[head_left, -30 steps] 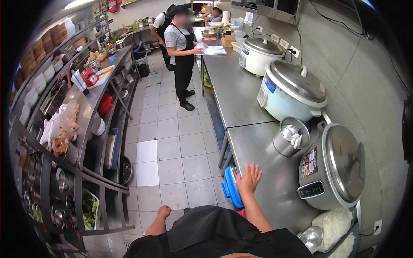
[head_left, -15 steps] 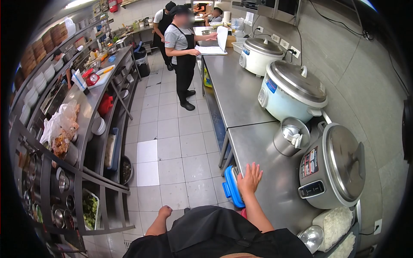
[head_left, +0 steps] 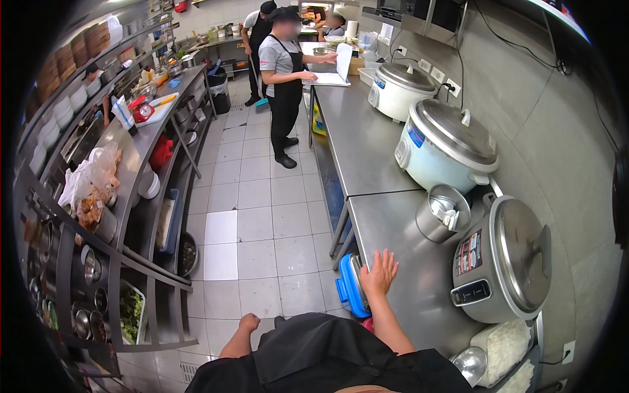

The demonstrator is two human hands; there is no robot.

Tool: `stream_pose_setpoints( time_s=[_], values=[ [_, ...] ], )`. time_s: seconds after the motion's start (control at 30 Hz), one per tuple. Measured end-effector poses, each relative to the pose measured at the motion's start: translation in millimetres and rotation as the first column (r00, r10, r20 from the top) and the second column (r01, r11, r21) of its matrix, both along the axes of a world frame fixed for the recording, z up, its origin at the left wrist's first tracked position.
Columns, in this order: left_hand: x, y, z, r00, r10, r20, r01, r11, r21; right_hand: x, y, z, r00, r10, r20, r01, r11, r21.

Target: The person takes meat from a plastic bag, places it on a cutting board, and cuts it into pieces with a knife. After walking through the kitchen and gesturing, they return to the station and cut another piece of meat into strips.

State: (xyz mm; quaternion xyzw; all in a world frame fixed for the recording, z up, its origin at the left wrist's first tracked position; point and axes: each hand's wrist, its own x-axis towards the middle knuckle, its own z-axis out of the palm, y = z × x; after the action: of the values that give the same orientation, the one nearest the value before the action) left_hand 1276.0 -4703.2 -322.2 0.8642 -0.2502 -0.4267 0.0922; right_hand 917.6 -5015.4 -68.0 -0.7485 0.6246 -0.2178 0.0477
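My right hand [head_left: 379, 274] lies flat with fingers spread on the steel table [head_left: 400, 223], near its front edge. It holds nothing. Just left of it, below the table's edge, is a blue-rimmed container [head_left: 352, 286]. My left hand [head_left: 249, 322] hangs low over the floor at my side, its fingers curled in, with no object showing in it. A grey rice cooker [head_left: 473, 262] with a closed lid stands on the table to the right of my right hand. Farther up, a steel pot [head_left: 436, 223] has pale utensils inside.
Two more rice cookers, one large [head_left: 426, 147] and one smaller [head_left: 386, 98], stand farther along. Cooked rice [head_left: 504, 347] and a metal bowl [head_left: 470, 364] are at lower right. A person [head_left: 283, 85] handles papers [head_left: 327, 78] by the far table; another stands behind. Loaded shelves [head_left: 151, 229] line the left.
The view has shifted slightly. The person behind now shows a long handle with a blue end near the floor. My right hand stays on the table and my left stays low.
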Motion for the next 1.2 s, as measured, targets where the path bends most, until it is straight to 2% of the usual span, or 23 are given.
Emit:
stream_pose_setpoints(
  time_s=[0.23, 0.5, 0.63, 0.7, 0.8, 1.2],
  values=[
    [9, 3, -12, 0.998, -0.054, 0.038, 0.055, 0.998, -0.030, -1, 0, -1, 1.000, -0.004, 0.007, 0.004, 1.000, 0.000],
    [10, -3, 2, 1.000, -0.009, -0.013, 0.010, 0.999, 0.033, -1, 0, 0, 1.000, -0.008, 0.017, 0.008, 1.000, -0.008],
    [11, -3, -4, 0.999, -0.017, 0.028, 0.017, 1.000, -0.013, -1, 0, 0, 1.000, -0.008, 0.011, 0.008, 1.000, -0.004],
    [10, -5, 1, 1.000, 0.003, -0.024, -0.002, 0.999, 0.040, -1, 0, -1, 1.000, -0.007, 0.013, 0.007, 1.000, -0.005],
    [10, -6, -2, 1.000, 0.000, -0.009, 0.000, 0.999, 0.052, -1, 0, 1, 1.000, -0.004, 0.015, 0.005, 1.000, -0.002],
    [6, -1, -5, 1.000, -0.022, 0.009, 0.022, 1.000, 0.022, -1, 0, 2, 1.000, -0.002, 0.016, 0.002, 1.000, 0.011]
  ],
)
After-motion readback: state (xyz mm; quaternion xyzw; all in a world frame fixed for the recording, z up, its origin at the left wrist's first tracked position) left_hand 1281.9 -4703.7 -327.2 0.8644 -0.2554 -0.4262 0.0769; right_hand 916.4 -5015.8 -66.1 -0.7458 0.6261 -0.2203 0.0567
